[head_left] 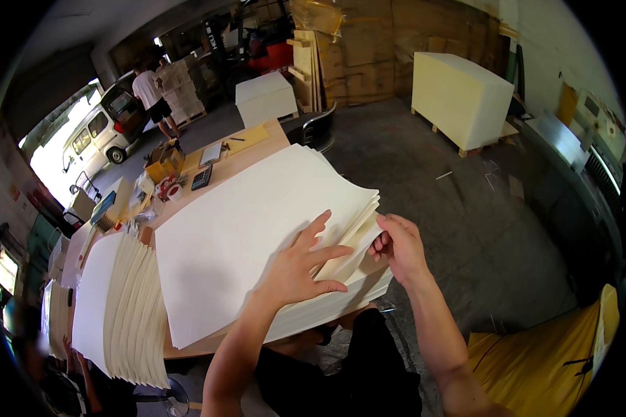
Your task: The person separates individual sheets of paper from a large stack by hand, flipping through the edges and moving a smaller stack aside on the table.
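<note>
A tall stack of large white paper sheets (236, 208) lies on the table before me, its near right corner bent up in several layers. Over that corner my left hand (302, 264) is spread, thumb and fingers apart, at the edge of the lifted layers. My right hand (399, 247) pinches the corner of the paper sheets between thumb and curled fingers, just off the stack's right side. How many sheets are in the pinch cannot be made out. To the left, a second stack of paper (122, 306) is fanned into stepped layers.
A calculator (202, 177), tape rolls (174, 192) and a yellow box (165, 161) sit on the wooden table (261, 142). Wrapped pallet stacks (459, 97) stand on the floor, with a chair (318, 128) beyond the table. Another person works at lower left; one stands near a van (94, 135).
</note>
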Demonstrator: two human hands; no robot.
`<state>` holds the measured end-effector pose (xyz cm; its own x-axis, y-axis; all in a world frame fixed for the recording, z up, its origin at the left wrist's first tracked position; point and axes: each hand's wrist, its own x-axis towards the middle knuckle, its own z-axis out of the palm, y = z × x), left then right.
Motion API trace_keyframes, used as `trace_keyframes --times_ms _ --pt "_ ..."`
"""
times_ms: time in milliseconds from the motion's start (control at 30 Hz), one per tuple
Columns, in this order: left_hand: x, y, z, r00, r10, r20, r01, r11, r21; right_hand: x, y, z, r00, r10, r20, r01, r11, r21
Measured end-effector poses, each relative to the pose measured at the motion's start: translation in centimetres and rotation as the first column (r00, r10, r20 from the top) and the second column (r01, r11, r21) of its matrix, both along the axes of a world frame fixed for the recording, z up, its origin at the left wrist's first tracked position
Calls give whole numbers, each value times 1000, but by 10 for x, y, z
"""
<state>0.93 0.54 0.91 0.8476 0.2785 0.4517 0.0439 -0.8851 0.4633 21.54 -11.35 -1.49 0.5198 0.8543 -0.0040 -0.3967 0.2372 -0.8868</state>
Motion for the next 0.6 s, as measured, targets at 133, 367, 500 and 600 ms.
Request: trace_keyframes --times_ms 133,367,500,600 --pt "1 2 -1 1000 -8 -23 7 999 -53 3 -4 -1 1000 16 26 -15 1000 -16" --pt "-1 4 4 996 -49 -71 43 995 -86 12 -12 -6 995 68 70 -67 998 -15" --pt "1 0 5 994 0 -106 -9 997 -81 4 -7 -17 957 -54 285 63 998 -23" --pt "4 -7 12 991 7 -137 -12 999 -39 6 -4 -26 753 -117 648 193 980 -46"
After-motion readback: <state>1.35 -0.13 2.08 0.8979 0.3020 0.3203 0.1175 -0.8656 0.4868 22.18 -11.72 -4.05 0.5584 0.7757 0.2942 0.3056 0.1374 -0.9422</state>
